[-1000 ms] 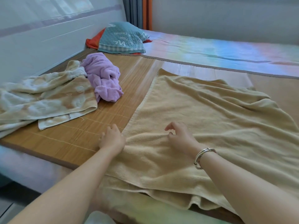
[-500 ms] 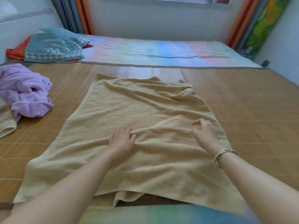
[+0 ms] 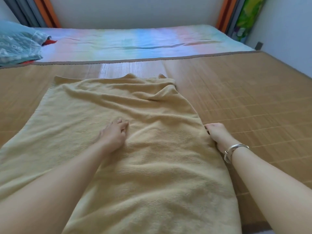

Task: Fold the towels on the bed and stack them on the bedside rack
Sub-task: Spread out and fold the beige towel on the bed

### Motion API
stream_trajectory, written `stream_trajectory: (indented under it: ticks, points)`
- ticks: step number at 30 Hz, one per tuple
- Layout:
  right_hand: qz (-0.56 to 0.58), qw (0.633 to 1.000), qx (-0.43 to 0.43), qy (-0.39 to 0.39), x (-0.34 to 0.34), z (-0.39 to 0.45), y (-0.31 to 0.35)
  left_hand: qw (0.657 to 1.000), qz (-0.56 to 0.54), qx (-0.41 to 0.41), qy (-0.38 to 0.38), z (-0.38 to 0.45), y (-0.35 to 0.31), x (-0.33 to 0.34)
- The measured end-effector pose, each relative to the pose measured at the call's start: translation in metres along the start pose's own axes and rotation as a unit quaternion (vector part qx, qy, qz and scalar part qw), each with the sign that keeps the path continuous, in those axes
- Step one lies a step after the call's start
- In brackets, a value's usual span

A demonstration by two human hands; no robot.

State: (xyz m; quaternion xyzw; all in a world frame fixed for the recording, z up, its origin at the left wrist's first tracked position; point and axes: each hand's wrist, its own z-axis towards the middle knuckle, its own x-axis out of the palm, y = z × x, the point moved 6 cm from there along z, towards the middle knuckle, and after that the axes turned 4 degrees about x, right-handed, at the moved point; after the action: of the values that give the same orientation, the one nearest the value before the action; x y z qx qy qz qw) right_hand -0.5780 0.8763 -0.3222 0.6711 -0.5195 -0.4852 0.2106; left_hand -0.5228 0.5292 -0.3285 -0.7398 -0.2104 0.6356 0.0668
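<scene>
head view. a yellow-beige towel (image 3: 128,129) lies spread lengthwise on a woven bamboo mat (image 3: 244,92) that covers the near part of the bed, running from the bottom edge of frame up toward 12 o'clock. its far edge is uneven, with two small peaks and a run of creases and a raised fold toward 1 o'clock; the near portion lies flatter. the towel's right edge runs diagonally from the far corner down toward 5 o'clock.

the left hand (image 3: 114,134) rests palm down on the towel near the centre, fingers lightly bent and close together, tips pointing toward 1 o'clock, pressing the cloth and holding nothing. the right hand (image 3: 217,134) is at the towel's right edge, at 3 o'clock from the left hand, fingers curled inward onto the edge of the cloth; it appears to grip that edge, though the fingertips are partly hidden by the fabric. a silver bangle (image 3: 233,149) sits on the right wrist. the two hands are well apart.

beyond the mat, toward 12 o'clock, a pastel rainbow-striped sheet (image 3: 135,43) covers the far half of the bed. at 10 o'clock a teal pillow (image 3: 18,43) with white lettering lies over something red. orange and grey curtains (image 3: 42,10) hang at 11 o'clock, with more at 1 o'clock. the bedside rack is not in frame.
</scene>
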Motion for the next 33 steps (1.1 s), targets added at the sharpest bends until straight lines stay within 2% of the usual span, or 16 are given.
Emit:
stream_trajectory:
  ticks: [3, 5, 8, 10, 13, 14, 16, 18, 23, 26, 29, 31, 33]
  points:
    - [-0.022, 0.989, 0.053, 0.135, 0.02, -0.009, 0.01, 1.0, 0.004, 0.008, 0.02, 0.011, -0.014, 0.004]
    - [-0.002, 0.973, 0.06, 0.221, 0.031, -0.016, 0.014, 0.999, 0.011, 0.002, 0.042, 0.014, -0.023, 0.009]
    - [0.08, 0.958, 0.046, 0.272, 0.039, -0.016, 0.019, 0.997, 0.035, -0.016, 0.064, 0.015, -0.029, 0.017]
    - [0.105, 0.965, 0.037, 0.238, 0.036, -0.012, 0.021, 0.995, 0.054, -0.012, 0.08, 0.015, -0.029, 0.022]
    - [0.027, 0.995, -0.008, 0.1, 0.012, -0.001, 0.02, 0.993, 0.056, -0.006, 0.106, 0.014, -0.026, 0.025]
    - [0.043, 0.996, -0.002, 0.081, 0.007, 0.005, 0.017, 0.992, 0.048, -0.006, 0.115, 0.013, -0.025, 0.026]
    - [0.126, 0.986, 0.032, 0.103, 0.003, 0.005, 0.014, 0.991, 0.035, -0.007, 0.126, 0.012, -0.024, 0.027]
    - [0.148, 0.98, 0.046, 0.122, 0.0, 0.004, 0.016, 0.992, 0.031, -0.009, 0.124, 0.011, -0.024, 0.028]
    - [0.096, 0.985, 0.092, 0.112, -0.013, 0.006, 0.011, 0.993, 0.053, -0.009, 0.104, 0.008, -0.026, 0.032]
    - [0.056, 0.998, 0.033, 0.008, -0.022, 0.024, 0.014, 0.993, 0.059, -0.011, 0.1, 0.01, -0.025, 0.033]
    - [-0.109, 0.985, -0.077, -0.108, -0.021, 0.031, 0.018, 0.993, 0.065, -0.013, 0.097, 0.01, -0.025, 0.034]
    - [-0.152, 0.982, -0.075, -0.087, -0.017, 0.033, 0.009, 0.993, 0.066, -0.012, 0.097, 0.01, -0.025, 0.034]
    - [-0.161, 0.986, -0.039, -0.016, -0.018, 0.025, 0.002, 0.995, 0.057, -0.006, 0.086, 0.008, -0.027, 0.031]
